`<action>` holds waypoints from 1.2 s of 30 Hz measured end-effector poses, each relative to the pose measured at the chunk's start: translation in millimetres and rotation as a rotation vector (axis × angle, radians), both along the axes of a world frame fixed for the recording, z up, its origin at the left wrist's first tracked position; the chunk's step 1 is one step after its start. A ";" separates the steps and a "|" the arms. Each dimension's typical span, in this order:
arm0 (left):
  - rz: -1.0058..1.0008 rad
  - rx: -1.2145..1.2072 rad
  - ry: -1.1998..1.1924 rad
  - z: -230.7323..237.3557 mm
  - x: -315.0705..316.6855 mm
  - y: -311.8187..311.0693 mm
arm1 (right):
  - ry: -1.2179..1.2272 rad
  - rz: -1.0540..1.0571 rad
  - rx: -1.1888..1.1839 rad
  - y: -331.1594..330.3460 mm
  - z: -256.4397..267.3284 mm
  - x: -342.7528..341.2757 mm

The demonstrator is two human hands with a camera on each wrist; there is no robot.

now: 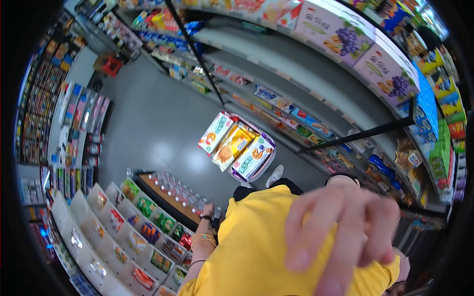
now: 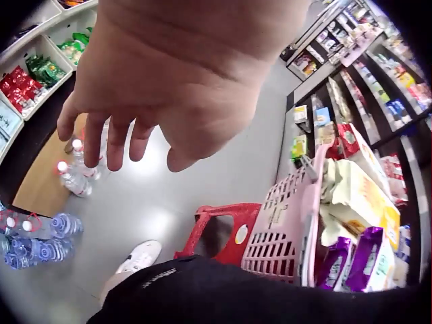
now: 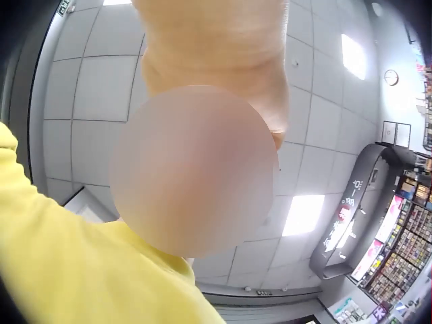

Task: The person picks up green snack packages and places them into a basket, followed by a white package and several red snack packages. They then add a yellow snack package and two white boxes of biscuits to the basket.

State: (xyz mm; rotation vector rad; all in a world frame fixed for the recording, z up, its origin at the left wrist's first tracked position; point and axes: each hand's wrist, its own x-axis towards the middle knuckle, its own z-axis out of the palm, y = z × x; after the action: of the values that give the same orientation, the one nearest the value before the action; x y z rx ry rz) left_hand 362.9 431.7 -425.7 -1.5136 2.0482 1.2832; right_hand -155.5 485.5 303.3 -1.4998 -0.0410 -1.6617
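Note:
My right hand (image 1: 345, 227) is raised close to the head camera, blurred, its fingers loosely bent with nothing between them. In the right wrist view my right hand (image 3: 223, 47) shows mostly as the wrist against the ceiling, its fingers hidden. Down at my side hangs my left hand (image 2: 182, 88), fingers relaxed and holding nothing, over the floor near several clear plastic bottles (image 2: 75, 181). A pink basket (image 2: 280, 216) stands in front of me. It carries a white box with orange pictures (image 1: 215, 133), a yellow biscuit packet (image 1: 234, 148) and a white-and-purple box (image 1: 254, 155).
A red plastic stool (image 2: 226, 226) is beside the basket. Long grey shelves (image 1: 276, 59) of packaged snacks run along the right, with lilac grape boxes (image 1: 335, 32) on top. White bins (image 1: 106, 217) of small packets line the left. Grey floor (image 1: 153, 118) lies between.

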 end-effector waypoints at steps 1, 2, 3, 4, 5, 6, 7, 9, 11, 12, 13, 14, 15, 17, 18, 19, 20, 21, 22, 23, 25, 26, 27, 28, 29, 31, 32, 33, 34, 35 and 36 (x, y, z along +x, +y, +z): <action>-0.308 -0.145 0.027 13.9 7.1 8.0 | -0.006 -0.050 -0.001 7.1 10.6 4.8; -0.757 -0.390 -0.050 18.8 9.3 9.7 | -0.011 -0.101 -0.001 14.4 21.2 9.6; -0.669 -0.329 -0.074 22.0 7.6 11.5 | -0.029 -0.103 -0.009 14.7 25.0 12.3; -0.057 0.135 -0.115 17.5 -5.6 14.1 | -0.037 -0.105 -0.016 12.4 25.0 12.9; 0.685 0.330 -0.136 13.4 -19.1 17.2 | -0.045 -0.098 -0.011 9.1 24.1 15.2; 0.644 0.327 -0.166 28.1 -32.5 6.9 | -0.056 -0.092 -0.016 8.0 23.0 15.8; 0.607 0.323 -0.196 45.4 -45.1 -2.4 | -0.060 -0.094 -0.018 7.4 23.2 16.8; 0.580 0.271 -0.195 60.9 -70.5 -18.8 | -0.072 -0.092 -0.026 8.1 22.2 18.2; 0.600 0.199 -0.213 71.4 -91.3 -35.9 | -0.081 -0.093 -0.038 10.6 21.6 17.6; 0.605 0.160 -0.217 70.3 -100.3 -45.9 | -0.083 -0.095 -0.046 12.8 22.7 17.5; 0.567 0.225 -0.209 70.8 -108.7 -58.6 | -0.085 -0.102 -0.055 14.8 23.2 16.1; 0.538 0.192 -0.145 74.5 -112.5 -63.2 | -0.085 -0.107 -0.068 16.9 24.5 15.6; 0.496 0.156 -0.072 66.0 -112.4 -66.9 | -0.081 -0.123 -0.090 20.9 26.4 12.8; 0.453 0.085 -0.054 64.1 -131.6 -72.7 | -0.074 -0.161 -0.126 27.9 27.4 8.7; 0.457 0.043 -0.113 73.7 -137.1 -68.0 | -0.051 -0.211 -0.141 31.8 26.5 3.5; 0.421 0.070 -0.095 83.8 -143.3 -68.8 | -0.008 -0.286 -0.151 35.7 25.6 -3.3; 0.388 0.098 -0.081 86.4 -141.1 -67.2 | 0.084 -0.418 -0.159 42.1 22.3 -12.5; 0.357 0.127 -0.069 91.1 -139.1 -65.8 | 0.249 -0.649 -0.130 48.3 20.3 -28.7; 0.328 0.158 -0.060 94.8 -138.1 -64.4 | 0.440 -0.896 -0.104 54.7 18.3 -44.9; 0.284 0.176 -0.065 92.2 -133.7 -63.1 | 0.626 -1.113 -0.084 61.1 16.2 -60.9; 0.207 0.212 -0.077 86.8 -118.7 -61.7 | 0.852 -1.532 -0.089 76.0 19.2 -93.4; 0.205 0.221 -0.078 81.2 -108.6 -62.3 | 0.826 -1.701 -0.041 81.9 19.7 -107.7; 0.204 0.230 -0.079 75.8 -100.4 -64.6 | 0.809 -1.882 -0.042 87.4 18.4 -127.2; 0.203 0.239 -0.079 70.9 -97.5 -67.2 | 0.765 -2.046 -0.031 93.2 15.3 -145.9; 0.189 0.225 -0.099 76.4 -98.9 -66.6 | 0.757 -2.168 -0.051 100.6 10.2 -171.2; 0.159 0.196 -0.137 89.2 -97.7 -64.2 | 0.664 -2.285 -0.010 116.0 -1.7 -212.5; 0.069 0.151 -0.090 68.0 -87.4 -68.8 | 0.639 -2.316 0.060 124.9 -10.3 -227.4; -0.019 0.139 -0.113 67.0 -88.4 -68.5 | 0.623 -2.310 0.105 133.0 -25.4 -244.7; -0.107 0.124 -0.135 67.1 -94.6 -69.5 | 0.607 -2.304 0.147 137.7 -38.2 -260.2; -0.094 0.136 -0.135 68.8 -99.9 -67.9 | 0.640 -2.305 0.185 139.4 -43.7 -266.2; -0.049 0.157 -0.122 70.2 -108.2 -64.3 | 0.674 -2.299 0.219 140.8 -49.3 -270.1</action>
State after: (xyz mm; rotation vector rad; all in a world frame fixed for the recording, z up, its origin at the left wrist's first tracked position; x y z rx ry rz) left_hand 254.7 367.5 -355.6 -1.4261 1.8513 1.2689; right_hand -425.6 626.2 254.0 -1.5683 2.9875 -2.0113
